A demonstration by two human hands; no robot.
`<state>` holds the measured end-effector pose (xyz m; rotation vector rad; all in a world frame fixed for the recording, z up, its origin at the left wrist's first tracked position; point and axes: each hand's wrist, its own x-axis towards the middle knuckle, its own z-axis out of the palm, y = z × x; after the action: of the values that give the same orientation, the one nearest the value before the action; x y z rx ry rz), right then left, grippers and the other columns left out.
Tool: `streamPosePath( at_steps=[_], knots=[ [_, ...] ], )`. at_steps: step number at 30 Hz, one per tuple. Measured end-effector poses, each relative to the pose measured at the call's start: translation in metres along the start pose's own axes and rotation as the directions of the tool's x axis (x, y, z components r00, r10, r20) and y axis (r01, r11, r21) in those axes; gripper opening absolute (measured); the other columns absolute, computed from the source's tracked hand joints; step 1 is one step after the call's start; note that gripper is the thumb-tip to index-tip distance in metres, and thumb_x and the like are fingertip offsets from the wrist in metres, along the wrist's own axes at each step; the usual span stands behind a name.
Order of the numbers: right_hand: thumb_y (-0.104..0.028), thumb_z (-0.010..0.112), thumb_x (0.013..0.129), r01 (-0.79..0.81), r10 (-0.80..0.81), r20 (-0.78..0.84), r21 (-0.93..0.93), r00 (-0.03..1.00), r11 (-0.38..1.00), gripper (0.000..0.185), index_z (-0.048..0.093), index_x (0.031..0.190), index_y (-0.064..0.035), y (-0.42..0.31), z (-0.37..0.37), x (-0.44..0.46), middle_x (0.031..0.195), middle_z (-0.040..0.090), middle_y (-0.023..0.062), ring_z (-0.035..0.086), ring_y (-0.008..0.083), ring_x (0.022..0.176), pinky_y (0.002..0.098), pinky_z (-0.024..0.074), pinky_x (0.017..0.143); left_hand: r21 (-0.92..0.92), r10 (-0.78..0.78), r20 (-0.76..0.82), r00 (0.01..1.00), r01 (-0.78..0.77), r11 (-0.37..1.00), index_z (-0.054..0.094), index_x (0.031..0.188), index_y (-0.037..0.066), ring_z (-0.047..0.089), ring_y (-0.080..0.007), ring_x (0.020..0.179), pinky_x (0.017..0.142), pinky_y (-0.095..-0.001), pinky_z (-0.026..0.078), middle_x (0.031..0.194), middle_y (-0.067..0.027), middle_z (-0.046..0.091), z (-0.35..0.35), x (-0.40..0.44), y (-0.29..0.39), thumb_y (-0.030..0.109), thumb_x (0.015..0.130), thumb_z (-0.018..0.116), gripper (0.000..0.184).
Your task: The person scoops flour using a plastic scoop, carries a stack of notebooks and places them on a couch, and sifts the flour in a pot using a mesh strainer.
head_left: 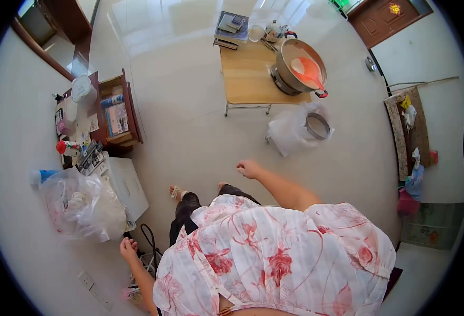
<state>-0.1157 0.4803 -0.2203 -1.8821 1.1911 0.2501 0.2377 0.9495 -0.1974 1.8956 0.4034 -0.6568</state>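
Wore a floral shirt point(290, 242); held right hand point(248, 168), loosely curled and released, above floor point(190, 137), apart from white bag point(284, 132); held left hand point(128, 246), half-curled, released, near clear plastic bag point(82, 208) beside white cabinet point(129, 181).

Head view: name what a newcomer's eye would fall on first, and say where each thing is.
Probably the bright orange-red utensil comes first, lying in the large pot on the wooden table, above and right of centre. Next is the white blouse with red flowers, filling the bottom foreground. Then the bulging clear plastic bag at lower left, just above the person's left hand.
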Motion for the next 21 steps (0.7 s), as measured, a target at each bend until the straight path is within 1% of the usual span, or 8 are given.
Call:
streamPosePath(
  at_steps=[2,4,7,11,13,16,17,21],
  knots=[
    [-0.014,0.056,0.076,-0.017,0.017,0.014,-0.014,1.0,1.0,0.022,0.064,0.093,-0.0022,-0.007,0.009,-0.005,0.086,0.065,0.0162,0.061,0.0307,0.083,0.038,0.0483,0.074,0.039,0.04,0.052,0.998,-0.042,0.998,0.055,0.105,0.004,0.056,-0.01,0.062,0.053,-0.0187,0.043,0.083,-0.0049,0.06,0.012,0.033,0.028,0.02,0.09,0.048,0.023],
    [-0.012,0.054,0.078,0.009,-0.006,-0.071,0.043,0.997,0.999,0.022,0.062,0.094,0.0003,0.001,0.018,-0.006,0.076,0.065,0.0121,0.063,0.0185,0.059,0.0312,0.0494,0.057,0.147,0.098,0.145,0.985,-0.119,0.982,0.055,0.104,0.003,0.055,-0.0092,0.061,0.052,-0.0188,0.042,0.082,-0.0051,0.059,0.03,0.055,0.059,0.019,0.09,0.048,0.023],
    [-0.011,0.054,0.077,-0.005,0.021,-0.188,0.081,0.982,0.997,0.021,0.063,0.091,0.0005,0.014,0.017,-0.002,0.073,0.064,0.012,0.062,0.0184,0.056,0.0316,0.0489,0.055,0.182,0.161,0.233,0.959,-0.205,0.962,0.055,0.103,0.002,0.054,-0.0088,0.061,0.052,-0.0196,0.042,0.082,-0.0054,0.059,0.06,0.079,0.105,0.018,0.09,0.048,0.022],
    [-0.011,0.054,0.076,-0.081,0.106,-0.236,0.113,0.966,0.99,0.02,0.063,0.089,0.0003,0.042,0.004,0.026,0.07,0.062,0.0109,0.06,0.0171,0.054,0.0314,0.0482,0.052,0.191,0.166,0.268,0.949,-0.221,0.956,0.055,0.103,0.002,0.054,-0.0094,0.062,0.054,-0.0198,0.042,0.082,-0.006,0.058,0.104,0.083,0.141,0.017,0.089,0.048,0.021],
    [-0.01,0.054,0.075,-0.164,0.232,-0.289,0.241,0.929,0.957,0.019,0.063,0.088,0.0,0.057,-0.007,0.053,0.068,0.061,0.0092,0.059,0.0162,0.052,0.0305,0.0478,0.049,0.207,0.142,0.262,0.955,-0.199,0.958,0.054,0.103,0.003,0.054,-0.0095,0.062,0.054,-0.0198,0.042,0.082,-0.006,0.058,0.12,0.081,0.143,0.016,0.089,0.048,0.02],
    [-0.011,0.054,0.076,-0.131,0.265,-0.387,0.341,0.883,0.931,0.016,0.063,0.086,-0.0008,0.073,-0.037,0.11,0.067,0.061,0.0072,0.059,0.0148,0.053,0.0286,0.0471,0.047,0.237,0.103,0.225,0.969,-0.157,0.959,0.054,0.102,0.003,0.054,-0.0097,0.061,0.053,-0.0198,0.042,0.081,-0.0059,0.058,0.146,0.075,0.146,0.016,0.089,0.048,0.019],
    [-0.011,0.054,0.076,-0.128,0.262,-0.374,0.345,0.89,0.93,0.016,0.063,0.086,-0.0008,0.074,-0.054,0.13,0.067,0.061,0.0072,0.059,0.0148,0.053,0.0286,0.0471,0.047,0.25,0.08,0.196,0.977,-0.128,0.96,0.054,0.101,0.004,0.054,-0.0098,0.06,0.052,-0.0199,0.042,0.081,-0.006,0.058,0.154,0.07,0.148,0.016,0.089,0.048,0.019],
    [-0.014,0.054,0.08,-0.294,0.525,-0.139,0.697,0.84,0.654,0.021,0.06,0.097,-0.0023,0.068,-0.13,0.213,0.078,0.06,0.0054,0.057,0.011,0.065,0.0255,0.0468,0.049,0.406,0.046,0.233,0.971,-0.14,0.903,0.055,0.1,0.004,0.055,-0.0095,0.059,0.052,-0.0198,0.042,0.08,-0.0062,0.06,0.183,0.047,0.167,0.015,0.087,0.049,0.017]
  ],
)
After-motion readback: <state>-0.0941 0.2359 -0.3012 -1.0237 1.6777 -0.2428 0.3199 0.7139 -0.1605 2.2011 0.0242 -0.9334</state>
